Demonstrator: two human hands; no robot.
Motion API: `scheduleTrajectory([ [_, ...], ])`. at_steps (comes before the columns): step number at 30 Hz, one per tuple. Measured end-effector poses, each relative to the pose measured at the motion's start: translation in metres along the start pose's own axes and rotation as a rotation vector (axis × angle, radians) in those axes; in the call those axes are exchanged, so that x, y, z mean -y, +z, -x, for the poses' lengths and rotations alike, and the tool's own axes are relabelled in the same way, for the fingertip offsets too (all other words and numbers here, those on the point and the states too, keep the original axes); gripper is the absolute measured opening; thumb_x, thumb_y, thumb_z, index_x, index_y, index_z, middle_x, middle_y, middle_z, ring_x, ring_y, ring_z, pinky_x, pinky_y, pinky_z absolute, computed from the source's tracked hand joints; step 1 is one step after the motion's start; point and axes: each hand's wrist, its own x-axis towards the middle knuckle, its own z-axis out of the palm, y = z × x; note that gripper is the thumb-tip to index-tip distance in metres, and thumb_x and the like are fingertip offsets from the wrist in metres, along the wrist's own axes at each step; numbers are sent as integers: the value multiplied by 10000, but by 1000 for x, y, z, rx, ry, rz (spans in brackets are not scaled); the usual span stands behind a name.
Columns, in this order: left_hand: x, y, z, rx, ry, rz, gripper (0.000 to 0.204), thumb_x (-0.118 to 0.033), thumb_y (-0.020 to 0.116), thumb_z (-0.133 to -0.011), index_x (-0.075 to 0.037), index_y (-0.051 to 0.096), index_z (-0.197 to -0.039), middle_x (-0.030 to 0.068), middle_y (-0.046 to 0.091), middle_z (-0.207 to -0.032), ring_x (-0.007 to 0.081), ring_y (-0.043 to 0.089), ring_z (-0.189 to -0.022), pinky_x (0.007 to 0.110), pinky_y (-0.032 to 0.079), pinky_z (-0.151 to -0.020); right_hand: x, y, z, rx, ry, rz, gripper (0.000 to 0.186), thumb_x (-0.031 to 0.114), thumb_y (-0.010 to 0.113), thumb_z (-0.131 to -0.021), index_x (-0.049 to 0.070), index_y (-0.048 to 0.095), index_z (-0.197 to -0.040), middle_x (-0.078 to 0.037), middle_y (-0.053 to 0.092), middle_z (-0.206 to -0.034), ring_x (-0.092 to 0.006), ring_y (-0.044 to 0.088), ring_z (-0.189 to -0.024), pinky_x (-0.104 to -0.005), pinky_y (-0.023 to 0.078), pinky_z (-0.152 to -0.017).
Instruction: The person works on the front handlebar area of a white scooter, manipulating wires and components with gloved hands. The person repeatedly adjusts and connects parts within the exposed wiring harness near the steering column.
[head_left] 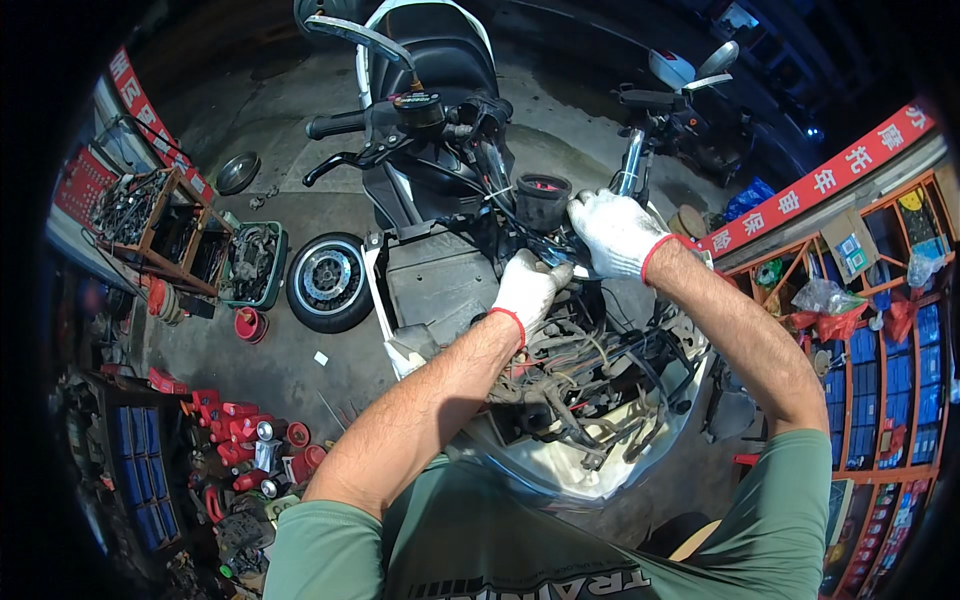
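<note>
Both my hands wear white knit gloves with red cuffs, and they are inside the opened front of a scooter (420, 265). My left hand (530, 288) is closed, its fingertips pinched together low among the wires; what they hold is too small to make out. My right hand (612, 235) is also closed, fingers curled beside a round black cup-shaped part (543, 203); whatever it grips is hidden by the glove. A tangle of wiring and hoses (600, 375) lies exposed nearer to me. A silver fork tube (632, 165) rises beyond my right hand.
The handlebar grip and lever (335, 170) stick out at the far left. A wheel (327, 282) lies on the floor left of the scooter, near a green crate of parts (254, 262). Red bottles (240, 430) crowd the lower left. Orange shelves (885, 370) stand at the right.
</note>
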Motion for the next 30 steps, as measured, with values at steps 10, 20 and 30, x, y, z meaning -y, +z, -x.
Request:
scheduleTrajectory([
  [10, 17, -1, -13, 27, 12, 45, 252, -59, 741, -917, 63, 554, -1035, 124, 669, -928, 156, 663, -782, 285, 571, -675, -2, -2, 3, -15, -14, -26, 517, 367, 818, -760, -26, 653, -1054, -216, 683, -1017, -362, 687, -967, -425, 572, -854],
  [20, 13, -1, -9, 10, 19, 23, 238, -39, 739, -907, 66, 558, -1022, 126, 676, -909, 161, 675, -791, 282, 559, -652, -4, 0, 1, -25, -40, -15, 489, 354, 794, -766, -25, 650, -1039, -211, 695, -1018, -357, 697, -946, -428, 582, -843],
  [30, 15, -2, -10, 38, 17, 70, 271, -46, 755, -891, 64, 556, -1038, 127, 688, -883, 161, 659, -705, 302, 554, -615, 1, 1, 11, -39, 40, -53, 489, 241, 777, -785, -48, 618, -1146, -216, 662, -1111, -358, 666, -1033, -423, 560, -915],
])
